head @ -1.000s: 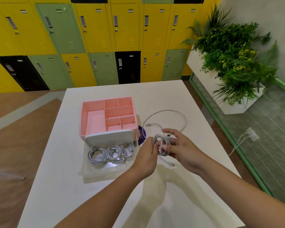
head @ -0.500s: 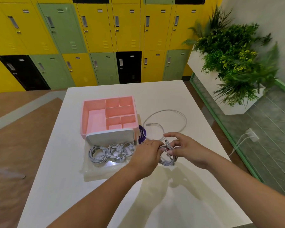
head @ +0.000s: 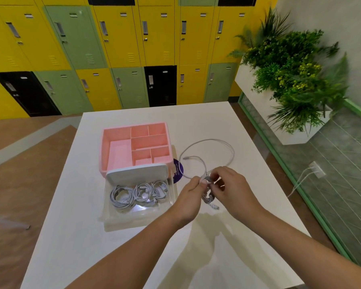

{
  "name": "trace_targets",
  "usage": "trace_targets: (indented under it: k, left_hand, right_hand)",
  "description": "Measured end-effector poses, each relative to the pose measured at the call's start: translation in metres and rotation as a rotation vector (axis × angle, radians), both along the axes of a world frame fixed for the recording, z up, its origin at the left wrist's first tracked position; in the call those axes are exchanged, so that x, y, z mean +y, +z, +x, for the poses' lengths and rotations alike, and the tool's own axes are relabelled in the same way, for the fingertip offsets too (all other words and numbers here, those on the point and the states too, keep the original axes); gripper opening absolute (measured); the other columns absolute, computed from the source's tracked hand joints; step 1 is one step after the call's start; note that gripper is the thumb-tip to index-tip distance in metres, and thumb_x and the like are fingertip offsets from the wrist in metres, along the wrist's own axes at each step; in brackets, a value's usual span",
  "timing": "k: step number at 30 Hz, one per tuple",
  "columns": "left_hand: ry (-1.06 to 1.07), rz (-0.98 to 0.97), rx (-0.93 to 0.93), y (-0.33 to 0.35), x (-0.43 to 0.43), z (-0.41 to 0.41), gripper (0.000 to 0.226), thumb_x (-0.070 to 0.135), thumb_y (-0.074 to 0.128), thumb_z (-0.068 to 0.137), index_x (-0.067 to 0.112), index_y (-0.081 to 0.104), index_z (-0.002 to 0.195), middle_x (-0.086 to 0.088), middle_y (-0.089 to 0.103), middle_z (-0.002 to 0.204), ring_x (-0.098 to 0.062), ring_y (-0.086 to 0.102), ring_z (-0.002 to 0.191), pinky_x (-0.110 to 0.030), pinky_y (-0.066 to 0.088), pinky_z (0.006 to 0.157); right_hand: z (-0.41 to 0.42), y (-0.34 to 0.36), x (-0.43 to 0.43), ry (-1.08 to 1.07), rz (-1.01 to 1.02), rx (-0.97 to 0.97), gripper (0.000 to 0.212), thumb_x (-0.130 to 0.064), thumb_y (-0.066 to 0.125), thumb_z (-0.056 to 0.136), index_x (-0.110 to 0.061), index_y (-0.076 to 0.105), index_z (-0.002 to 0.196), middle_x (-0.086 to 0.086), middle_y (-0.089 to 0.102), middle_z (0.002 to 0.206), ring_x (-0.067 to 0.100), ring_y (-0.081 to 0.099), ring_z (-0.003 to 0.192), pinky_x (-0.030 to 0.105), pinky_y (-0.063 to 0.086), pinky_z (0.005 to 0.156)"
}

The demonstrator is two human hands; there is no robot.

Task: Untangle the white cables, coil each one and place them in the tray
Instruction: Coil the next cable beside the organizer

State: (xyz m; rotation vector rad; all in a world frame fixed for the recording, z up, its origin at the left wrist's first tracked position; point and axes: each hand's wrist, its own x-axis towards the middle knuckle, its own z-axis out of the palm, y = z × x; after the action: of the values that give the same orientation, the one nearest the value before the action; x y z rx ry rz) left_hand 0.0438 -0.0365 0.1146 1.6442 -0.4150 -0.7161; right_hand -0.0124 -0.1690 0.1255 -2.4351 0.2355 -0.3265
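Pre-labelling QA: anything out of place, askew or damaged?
Nothing spilled or damaged. Beyond the cable bundle in the left hand and right hand, one white cable sprawls uncoiled on the table; a purple disc sits half hidden by the pink organizer.

coiled cables (head: 140,193) in tray (head: 133,221), loose cable (head: 217,140) beside

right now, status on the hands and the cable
Left hand and right hand pinch the half-coiled cable. Three coils in the clear tray. Loose loop on the table beyond; path to tray open.
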Motion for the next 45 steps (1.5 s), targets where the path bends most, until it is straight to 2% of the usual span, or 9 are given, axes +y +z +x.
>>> trace_targets:
  k: [9,12,17,22,24,30,36,40,45]
  left_hand:
    - [-0.142,0.064,-0.110,-0.009,0.008,0.011,0.017,0.026,0.047,0.101,0.016,0.059,0.094,0.007,0.069,0.083,-0.003,0.062,0.079,-0.017,0.048,0.077]
    - [-0.159,0.205,-0.271,-0.007,0.008,0.016,0.022,0.032,0.045,0.101,0.016,0.059,0.099,0.007,0.069,0.080,0.004,0.061,0.073,-0.009,0.042,0.066]
    - [-0.208,0.440,-0.650,-0.013,0.007,0.025,0.025,0.040,0.037,0.101,0.024,0.055,0.095,0.007,0.070,0.080,-0.014,0.064,0.078,-0.038,0.050,0.073]
    - [-0.229,0.526,-0.840,-0.014,0.007,0.028,0.034,0.042,0.030,0.102,0.016,0.052,0.097,-0.003,0.065,0.082,-0.024,0.058,0.071,-0.041,0.047,0.067]
    - [-0.258,0.526,-0.751,-0.013,0.009,0.027,0.035,0.043,0.030,0.101,0.014,0.050,0.099,-0.005,0.062,0.084,-0.024,0.056,0.074,-0.040,0.043,0.067]
    - [-0.092,0.225,-0.046,-0.005,0.008,0.021,0.032,0.051,0.047,0.093,0.023,0.048,0.077,0.006,0.049,0.074,-0.014,0.047,0.072,-0.034,0.038,0.073]
    - [0.027,0.200,0.012,-0.003,0.002,0.022,0.026,0.034,0.045,0.096,0.018,0.051,0.076,0.000,0.052,0.073,-0.015,0.047,0.066,-0.031,0.037,0.067]
    - [0.047,0.188,0.066,0.001,0.003,0.027,0.045,0.059,0.049,0.085,0.016,0.051,0.075,0.002,0.049,0.069,-0.017,0.045,0.064,-0.032,0.038,0.068]
    - [0.058,0.166,0.216,0.004,-0.001,0.029,0.042,0.050,0.044,0.095,0.017,0.050,0.070,-0.002,0.046,0.067,-0.017,0.040,0.063,-0.032,0.036,0.070]
  right_hand:
    - [0.001,0.009,-0.014,-0.057,0.211,0.219,0.014,-0.008,0.063,0.088,-0.016,0.061,0.077,-0.009,0.065,0.076,0.001,0.060,0.063,0.021,0.047,0.067]
    - [0.001,0.009,-0.016,-0.040,0.267,0.316,0.013,-0.022,0.068,0.087,-0.013,0.063,0.080,-0.004,0.067,0.080,0.009,0.063,0.071,0.032,0.054,0.075]
    - [0.003,0.018,-0.011,0.064,0.134,0.375,0.030,-0.025,0.059,0.094,0.002,0.057,0.082,0.011,0.055,0.087,0.026,0.053,0.080,0.040,0.047,0.079]
    - [0.007,0.018,-0.016,0.050,0.240,0.523,0.030,-0.033,0.048,0.098,-0.009,0.054,0.080,-0.001,0.062,0.082,0.015,0.054,0.077,0.033,0.046,0.077]
    - [0.008,0.019,-0.018,0.065,0.214,0.518,0.024,-0.029,0.050,0.097,-0.012,0.055,0.081,-0.004,0.064,0.076,0.014,0.054,0.072,0.030,0.044,0.071]
    - [0.013,0.023,-0.015,0.122,0.130,0.416,0.012,-0.019,0.061,0.091,-0.019,0.062,0.079,-0.010,0.061,0.074,0.006,0.053,0.069,0.023,0.042,0.067]
    - [0.017,0.022,-0.015,0.143,0.126,0.368,0.011,-0.018,0.063,0.090,-0.017,0.062,0.079,-0.002,0.067,0.081,0.017,0.060,0.079,0.032,0.048,0.073]
    - [0.019,0.031,-0.014,0.187,0.063,0.301,0.010,-0.013,0.062,0.089,-0.016,0.062,0.080,-0.008,0.062,0.083,0.003,0.055,0.076,0.014,0.040,0.067]
    - [0.019,0.034,-0.014,0.226,0.039,0.315,0.008,-0.013,0.059,0.092,-0.012,0.063,0.085,-0.001,0.063,0.085,0.016,0.055,0.081,0.031,0.045,0.075]
